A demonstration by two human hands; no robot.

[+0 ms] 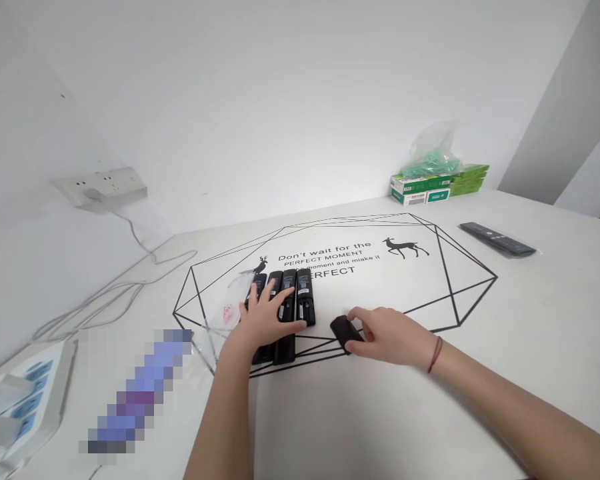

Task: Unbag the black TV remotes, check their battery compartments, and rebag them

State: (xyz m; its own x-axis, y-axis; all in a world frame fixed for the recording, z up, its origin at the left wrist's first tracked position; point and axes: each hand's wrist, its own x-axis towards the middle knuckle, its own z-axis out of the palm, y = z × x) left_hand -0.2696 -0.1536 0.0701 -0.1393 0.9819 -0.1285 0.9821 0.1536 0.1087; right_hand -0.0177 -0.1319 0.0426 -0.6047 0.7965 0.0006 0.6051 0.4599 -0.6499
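Observation:
Several black remote controls [305, 283] lie side by side, backs up with their labels showing. On the rightmost one, the battery compartment is uncovered at the near end. My left hand [260, 320] rests across the row with its fingers spread, hiding parts of the remotes under it. A small black battery cover [344, 331] is just to the right of the row, close to the tabletop. Thumb and forefinger of my right hand [393, 335] pinch its right side. Clear plastic wrapping [225, 307] lies left of the remotes.
Another remote in plastic [497, 240] lies far right. Green and white boxes [420, 190] topped by a clear bag [433, 150] stand against the wall. At left are cables [125, 283], a power strip [45, 393], a wall socket [103, 187] and a pixelated object [140, 397].

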